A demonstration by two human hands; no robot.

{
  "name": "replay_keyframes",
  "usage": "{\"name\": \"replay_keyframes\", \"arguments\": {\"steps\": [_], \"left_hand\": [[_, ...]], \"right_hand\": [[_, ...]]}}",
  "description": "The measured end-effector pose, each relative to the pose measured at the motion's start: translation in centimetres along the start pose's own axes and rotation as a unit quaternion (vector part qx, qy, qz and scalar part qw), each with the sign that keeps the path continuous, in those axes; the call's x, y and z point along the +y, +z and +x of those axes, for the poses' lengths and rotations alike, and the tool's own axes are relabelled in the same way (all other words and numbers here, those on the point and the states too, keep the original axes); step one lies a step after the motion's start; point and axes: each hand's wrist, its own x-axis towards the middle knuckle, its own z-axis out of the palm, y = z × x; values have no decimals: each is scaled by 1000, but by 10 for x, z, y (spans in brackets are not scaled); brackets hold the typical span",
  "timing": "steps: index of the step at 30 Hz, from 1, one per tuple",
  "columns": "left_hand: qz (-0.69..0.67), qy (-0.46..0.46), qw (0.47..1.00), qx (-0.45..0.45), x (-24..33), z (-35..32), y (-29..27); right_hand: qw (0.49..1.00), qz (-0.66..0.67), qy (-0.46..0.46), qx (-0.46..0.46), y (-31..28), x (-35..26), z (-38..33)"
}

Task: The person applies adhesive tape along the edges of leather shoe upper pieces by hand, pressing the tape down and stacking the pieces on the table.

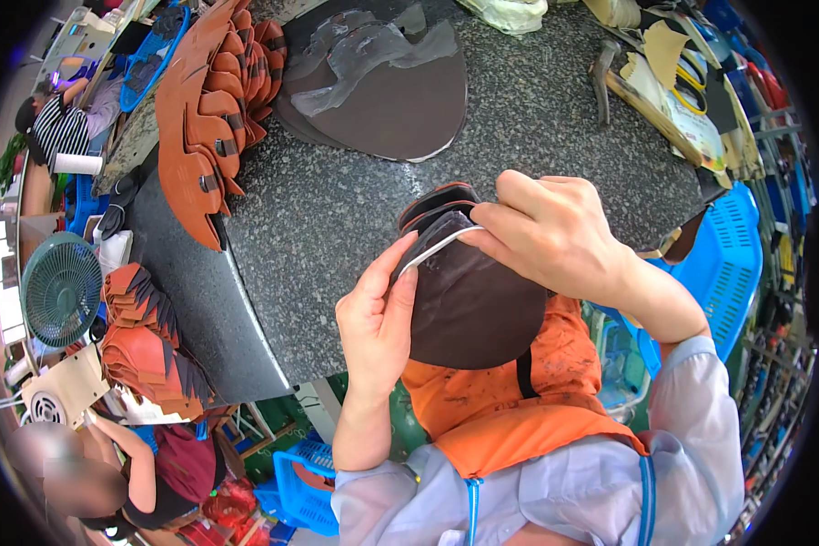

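A dark brown, rounded leather piece (473, 314) hangs between my hands at the table's near edge, above my orange apron. My left hand (379, 309) pinches its upper left edge between thumb and fingers. With thumb and forefinger, my right hand (555, 223) grips the pale strip (441, 244) along its top edge. Just beyond, small dark curved pieces with reddish edges (439, 202) stand close together; my fingers partly hide where they join the leather. Farther off lies a stack of large dark brown leather pieces (391, 105), with a grey film across the top one.
Overlapping orange-brown leather pieces (211, 118) lie at the table's left. A hammer (602, 82) and yellow-handled scissors (690, 84) are at the far right. Blue baskets (733, 264) stand beside the speckled stone table (291, 264). A green fan (62, 287) and other people are at left.
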Motion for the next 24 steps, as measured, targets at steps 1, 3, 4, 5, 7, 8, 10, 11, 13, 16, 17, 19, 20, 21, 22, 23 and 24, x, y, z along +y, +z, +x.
{"name": "replay_keyframes", "arguments": {"steps": [1,3,4,5,7,8,10,11,13,16,17,19,20,21,22,23,24], "left_hand": [[4,-3,1000,6,1,0,1],[8,-6,1000,10,5,-1,3],[64,28,998,6,9,-2,6],[119,62,991,3,15,-3,9],[187,165,968,-23,24,-8,11],[203,200,958,-38,26,-12,12],[244,306,920,-25,24,-12,15],[246,305,920,-25,19,-11,16],[285,417,863,25,-1,-8,17],[403,433,796,129,-26,-6,38],[465,415,775,105,-19,-10,39],[509,389,767,36,-12,-8,38],[513,348,785,-16,-13,-4,36],[513,304,800,-69,-14,-2,35],[522,276,801,-97,-10,-7,34],[521,270,804,-97,-14,-11,32],[483,262,829,-108,-21,-13,29]], "right_hand": [[1000,0,2,0,4,-1,-1],[999,-2,32,0,11,-2,-1],[999,-2,33,-1,13,-2,-1],[999,-5,42,-15,15,-2,-2],[999,-1,47,-28,15,1,3],[992,63,106,10,7,9,7],[968,212,128,36,-7,16,12],[968,214,128,36,-10,16,15],[896,289,127,-312,-11,17,21],[919,315,141,-193,20,32,23],[949,264,121,-124,29,34,24],[958,233,119,-118,30,27,22],[968,214,68,-109,29,21,18],[976,195,16,-99,28,14,13],[978,195,-70,-26,28,6,5],[977,199,-70,-31,26,-1,-4],[978,189,-68,-56,23,-7,-14]]}}
